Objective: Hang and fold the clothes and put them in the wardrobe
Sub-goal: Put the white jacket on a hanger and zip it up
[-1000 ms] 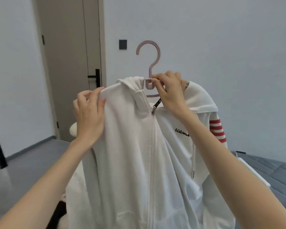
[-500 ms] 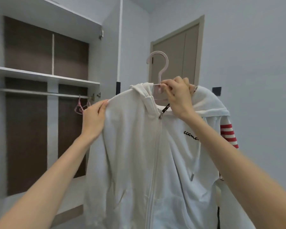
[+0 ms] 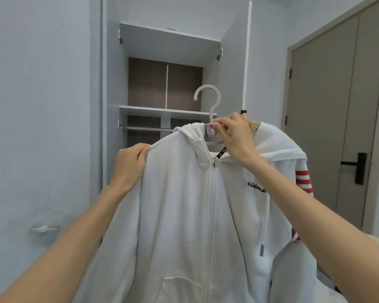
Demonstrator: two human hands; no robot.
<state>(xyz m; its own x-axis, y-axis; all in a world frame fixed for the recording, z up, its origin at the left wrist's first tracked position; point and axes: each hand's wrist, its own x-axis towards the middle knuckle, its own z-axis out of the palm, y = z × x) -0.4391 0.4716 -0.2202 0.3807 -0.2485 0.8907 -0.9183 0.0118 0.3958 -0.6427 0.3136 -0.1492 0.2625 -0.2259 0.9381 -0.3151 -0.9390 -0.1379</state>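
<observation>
White hoodie (image 3: 184,204), zipped up, hangs on a pink hanger (image 3: 213,112) held up in front of the open wardrobe (image 3: 232,73). The right hand (image 3: 236,138) pinches the hanger's neck just under the hook. That leaves the hook free and upright, ready for the rail (image 3: 144,129). The left hand (image 3: 129,165) grips the hoodie's left shoulder, probably so the cloth does not slide off that arm of the hanger.

The rail runs just under a shelf (image 3: 162,110), farther off and lower in view than the hook's tip, and its visible stretch is bare. The wardrobe doors stand swung wide, so the way in looks roomy. The tight spot is the gap between shelf and rail, which the hook must clear. On the right, the red-striped sleeve bulges toward the right door's edge and could brush it. Hanging on the rail appears to be the step in hand.
</observation>
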